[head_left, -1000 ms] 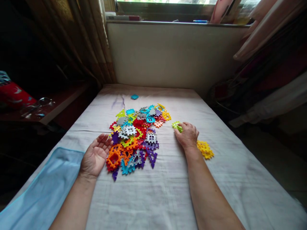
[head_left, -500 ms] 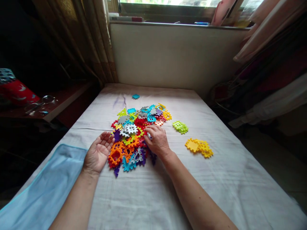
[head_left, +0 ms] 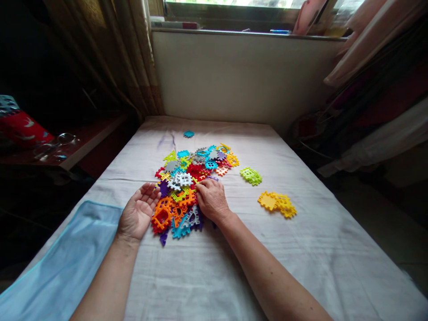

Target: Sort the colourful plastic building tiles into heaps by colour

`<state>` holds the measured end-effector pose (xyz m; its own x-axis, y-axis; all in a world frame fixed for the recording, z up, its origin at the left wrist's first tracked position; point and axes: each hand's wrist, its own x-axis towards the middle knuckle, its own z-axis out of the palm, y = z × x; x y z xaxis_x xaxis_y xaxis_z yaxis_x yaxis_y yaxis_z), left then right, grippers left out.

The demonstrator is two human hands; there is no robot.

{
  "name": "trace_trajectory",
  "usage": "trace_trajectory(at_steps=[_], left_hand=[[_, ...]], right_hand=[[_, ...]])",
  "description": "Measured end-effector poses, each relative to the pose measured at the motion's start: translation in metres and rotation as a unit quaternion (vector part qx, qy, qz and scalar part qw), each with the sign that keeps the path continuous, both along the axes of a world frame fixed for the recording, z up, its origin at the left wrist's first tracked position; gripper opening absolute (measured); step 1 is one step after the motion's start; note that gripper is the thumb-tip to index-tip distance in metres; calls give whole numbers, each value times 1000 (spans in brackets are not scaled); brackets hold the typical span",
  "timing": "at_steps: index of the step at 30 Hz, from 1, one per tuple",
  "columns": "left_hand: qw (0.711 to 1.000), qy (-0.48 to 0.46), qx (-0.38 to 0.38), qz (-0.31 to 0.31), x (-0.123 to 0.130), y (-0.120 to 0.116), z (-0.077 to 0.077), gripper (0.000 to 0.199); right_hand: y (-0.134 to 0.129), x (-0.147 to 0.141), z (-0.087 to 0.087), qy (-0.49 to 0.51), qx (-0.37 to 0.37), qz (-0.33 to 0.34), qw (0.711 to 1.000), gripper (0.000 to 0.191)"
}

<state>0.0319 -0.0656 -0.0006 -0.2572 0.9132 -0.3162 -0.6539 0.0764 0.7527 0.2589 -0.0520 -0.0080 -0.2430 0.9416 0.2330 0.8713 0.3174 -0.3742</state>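
A heaped pile of toothed plastic interlocking building pieces [head_left: 180,196] in many colours lies on the sheet. My left hand [head_left: 138,211] rests palm up against the pile's left side, fingers stretched out and holding nothing. Close by its fingertips are a purple piece [head_left: 163,188] and orange frame pieces [head_left: 162,217]. On the pile's right side is my right hand [head_left: 213,198], back upward, with its fingers closed at the edge of a lime-green building piece [head_left: 195,181]. The back of the hand partly hides that piece. White window-shaped pieces [head_left: 183,179] lie just left of these fingertips.
To the right sit lime-green pieces [head_left: 251,176] and a cluster of yellow pieces [head_left: 277,203]. One blue piece [head_left: 189,133] lies toward the far edge. A light blue cloth [head_left: 76,249] covers the left side; glasses [head_left: 56,145] rest on a side table.
My right hand has moved slightly left and its fingers have closed at the lime-green piece. A purple piece now shows behind that hand. My left hand stays nearly still.
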Motion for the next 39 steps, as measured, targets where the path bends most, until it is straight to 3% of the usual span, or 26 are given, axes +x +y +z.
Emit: trace_trajectory(at_steps=[6, 17, 29, 39], left_hand=[[1000, 1, 4, -4, -1, 0, -1, 17], [999, 19, 30, -17, -5, 1, -8, 18], [999, 15, 25, -16, -2, -1, -3, 16], [999, 22, 26, -15, -3, 0, -4, 16]], right_hand=[[-1, 0, -1, 14, 9, -35, 999, 23], [-1, -2, 0, 1, -10, -1, 1000, 23], [-5, -2, 10, -82, 1, -15, 997, 24], [3, 11, 15, -82, -39, -19, 996, 23]])
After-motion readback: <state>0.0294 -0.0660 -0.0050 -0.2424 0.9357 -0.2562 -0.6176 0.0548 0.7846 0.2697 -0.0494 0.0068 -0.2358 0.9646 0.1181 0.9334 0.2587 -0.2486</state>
